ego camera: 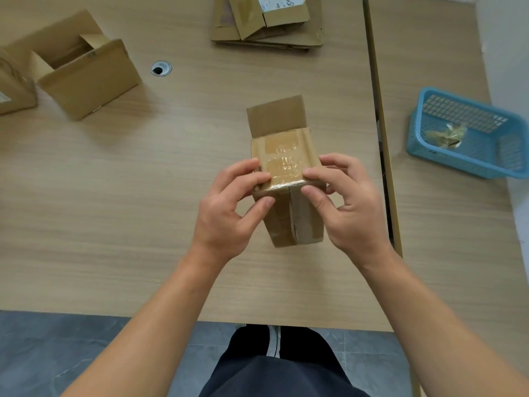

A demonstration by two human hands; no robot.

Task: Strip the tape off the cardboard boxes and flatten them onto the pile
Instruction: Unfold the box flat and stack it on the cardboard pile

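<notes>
A small cardboard box (283, 150) sits in the middle of the wooden table, one flap standing open at its far end. Shiny clear tape (284, 167) covers its upper face and wraps over the near edge. My left hand (229, 213) grips the box's left near corner, thumb and fingers curled on the edge. My right hand (346, 207) grips the right near corner, its forefinger and thumb pinching at the taped edge. A pile of flattened boxes (266, 27) lies at the table's far side.
Two more open boxes (86, 78) stand at the far left. A blue plastic basket (469, 133) holding crumpled tape scraps sits on the adjoining table to the right. A cable hole (161, 68) is in the tabletop. The table's near edge runs just before my legs.
</notes>
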